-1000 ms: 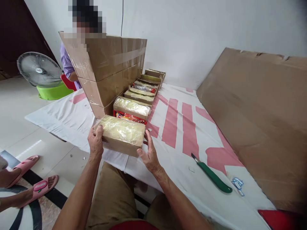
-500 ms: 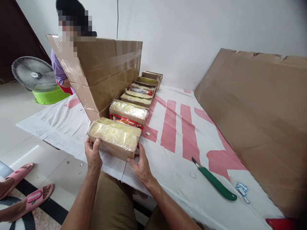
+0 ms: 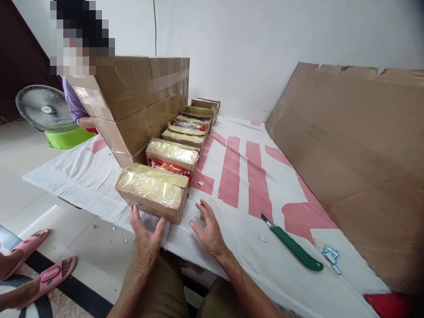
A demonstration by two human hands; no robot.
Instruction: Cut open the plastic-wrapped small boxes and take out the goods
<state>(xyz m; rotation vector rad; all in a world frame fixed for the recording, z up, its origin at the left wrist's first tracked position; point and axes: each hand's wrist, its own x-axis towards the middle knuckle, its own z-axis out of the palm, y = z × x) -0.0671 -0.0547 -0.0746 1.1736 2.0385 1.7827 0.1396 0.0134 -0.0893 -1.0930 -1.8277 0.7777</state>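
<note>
A small cardboard box (image 3: 150,192) with a clear plastic-covered top lies at the near end of a row of similar boxes (image 3: 180,139) on a white and pink sheet (image 3: 238,176). My left hand (image 3: 145,236) is open, its fingertips touching the box's near side. My right hand (image 3: 207,227) rests open on the sheet just right of the box, apart from it.
Large taped cartons (image 3: 132,101) stand left of the row, with a person behind them. A green-handled knife (image 3: 293,245) and small blue clips (image 3: 329,256) lie at the right. A big cardboard sheet (image 3: 357,145) leans on the wall. A fan (image 3: 43,108) and sandalled feet (image 3: 36,269) are on the floor.
Both hands held the nearest box at its ends; now they have let go, and the box lies flat on the sheet in line with the row.
</note>
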